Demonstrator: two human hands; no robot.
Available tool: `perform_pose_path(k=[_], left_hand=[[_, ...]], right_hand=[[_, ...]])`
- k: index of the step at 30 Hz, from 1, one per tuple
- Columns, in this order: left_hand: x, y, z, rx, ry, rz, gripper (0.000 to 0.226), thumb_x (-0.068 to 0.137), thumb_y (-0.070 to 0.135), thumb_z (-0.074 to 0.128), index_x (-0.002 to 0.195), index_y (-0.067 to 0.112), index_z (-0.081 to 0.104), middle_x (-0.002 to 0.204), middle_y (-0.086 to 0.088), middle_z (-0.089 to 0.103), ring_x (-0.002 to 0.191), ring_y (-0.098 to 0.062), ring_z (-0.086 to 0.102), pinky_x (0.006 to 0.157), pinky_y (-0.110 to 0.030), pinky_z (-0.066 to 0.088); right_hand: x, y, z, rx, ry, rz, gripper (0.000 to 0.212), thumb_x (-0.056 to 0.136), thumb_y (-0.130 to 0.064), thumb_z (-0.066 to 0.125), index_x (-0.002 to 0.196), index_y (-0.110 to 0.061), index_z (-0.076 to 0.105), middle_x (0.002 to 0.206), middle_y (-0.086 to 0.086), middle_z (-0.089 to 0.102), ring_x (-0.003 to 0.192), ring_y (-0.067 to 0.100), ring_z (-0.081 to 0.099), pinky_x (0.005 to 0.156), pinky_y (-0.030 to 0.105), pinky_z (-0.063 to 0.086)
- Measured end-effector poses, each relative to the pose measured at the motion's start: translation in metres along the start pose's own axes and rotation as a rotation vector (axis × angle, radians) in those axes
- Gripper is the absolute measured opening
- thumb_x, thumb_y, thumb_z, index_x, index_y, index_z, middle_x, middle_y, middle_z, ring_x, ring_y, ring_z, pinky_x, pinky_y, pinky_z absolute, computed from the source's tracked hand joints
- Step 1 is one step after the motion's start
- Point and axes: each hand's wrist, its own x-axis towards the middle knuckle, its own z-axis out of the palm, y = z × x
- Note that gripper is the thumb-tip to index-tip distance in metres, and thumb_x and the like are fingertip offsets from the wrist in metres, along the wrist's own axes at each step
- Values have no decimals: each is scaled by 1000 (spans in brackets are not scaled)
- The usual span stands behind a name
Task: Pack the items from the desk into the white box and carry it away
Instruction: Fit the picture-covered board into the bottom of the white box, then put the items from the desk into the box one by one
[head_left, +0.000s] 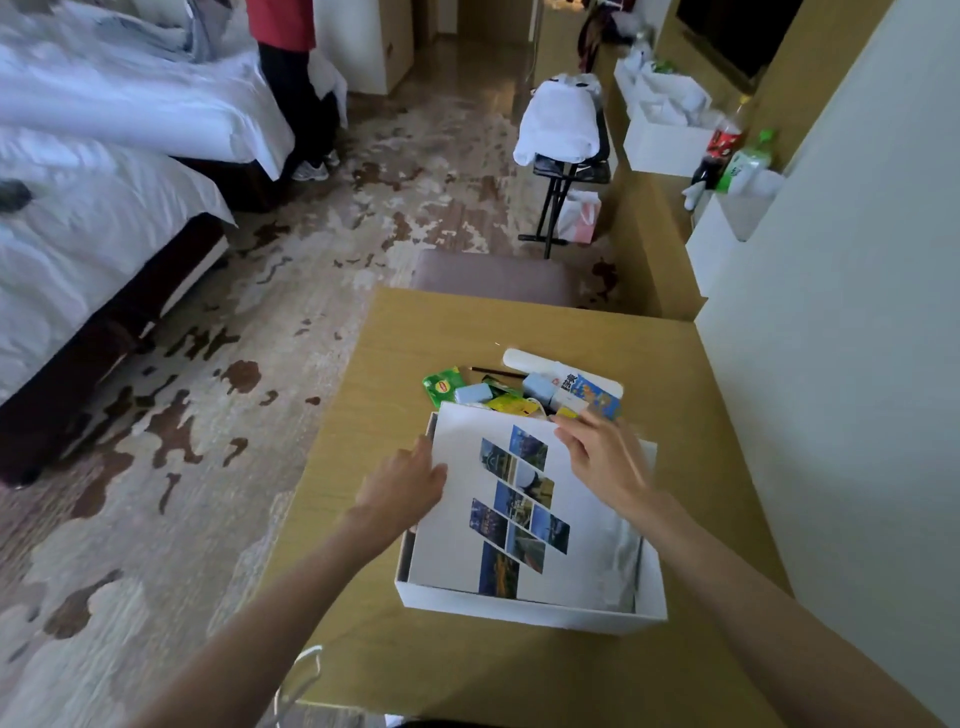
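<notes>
Low on the counter (415, 665) sits the white box (519, 612), open, with a white booklet (462, 519) printed with photo tiles lying tilted across it, its far edge over the rim. 2 hands hold it: the left hand (408, 491) grips its left edge, and the right hand (597, 457) pinches its far corner. Just beyond the box, a green packet (441, 385), a pencil (493, 371) and a blue carton (597, 397) lie heaped.

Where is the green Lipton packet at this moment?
Head view: the green Lipton packet lies on the desk just past the white box's far left corner, beyond the photo-collage sheet, leftmost in the pile beside a pencil.
</notes>
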Motion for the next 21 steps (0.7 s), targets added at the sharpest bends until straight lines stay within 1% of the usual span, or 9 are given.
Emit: perform_pose_path(k=[3,5,7,10,12,15,17,19,21], left_hand=[[2,1,-5,299,126,91,31,95,29,33,96,11,58,84,-7,62,67,-24,52,59,-32,41],[4,7,-5,416,172,173,30,96,30,32,99,13,57,84,-7,64,66,-25,54,57,-31,38],[7,13,1,481,182,310,29,96,31,34,106,13,54,88,-8,66,74,-26,61,56,-33,42],[10,19,21,514,114,565,25,93,27,43,113,14,52,109,-9,63,99,-26,59,70,-39,51],[12,21,39,555,28,633,33,90,28,50,120,13,49,120,-11,57,109,-28,53,84,-42,49],[18,21,61,599,-91,610,54,86,35,58,132,13,39,140,-14,41,124,-32,42,97,-46,43],[23,22,72,594,-185,568,70,84,40,61,141,15,28,152,-14,23,137,-35,26,106,-49,37],[27,23,80,592,-272,509,81,84,45,61,147,18,18,157,-12,8,143,-36,10,111,-53,29],[29,24,85,576,-332,454,85,84,47,60,149,21,11,159,-10,-1,145,-36,1,114,-54,23]], right_hand=[[-15,5,15,-42,-49,-2,24,92,-19,62,114,-17,70,88,2,69,73,23,63,64,33,48],[-22,6,27,-109,-146,-33,29,93,-22,59,121,-18,66,100,1,68,89,23,64,77,36,48],[-25,8,35,-146,-263,1,39,94,-30,54,132,-19,56,116,3,63,109,24,57,92,41,43],[-31,12,42,-165,-360,35,59,90,-43,54,142,-18,42,131,4,52,123,26,46,102,42,36],[-39,13,47,-170,-424,-15,71,86,-47,57,146,-18,33,140,7,42,131,28,38,108,43,31],[-57,16,57,-169,-584,-48,70,88,-53,50,147,-23,27,155,10,21,143,30,20,115,46,20],[-65,15,64,-171,-721,-7,77,89,-62,43,151,-25,17,161,6,5,147,27,7,116,53,14],[-69,13,66,-185,-790,12,86,86,-68,42,153,-27,7,162,3,-6,148,24,-2,115,59,10],[-69,11,63,-167,-824,18,88,85,-68,45,153,-28,6,162,2,-9,148,24,-5,114,62,9]])
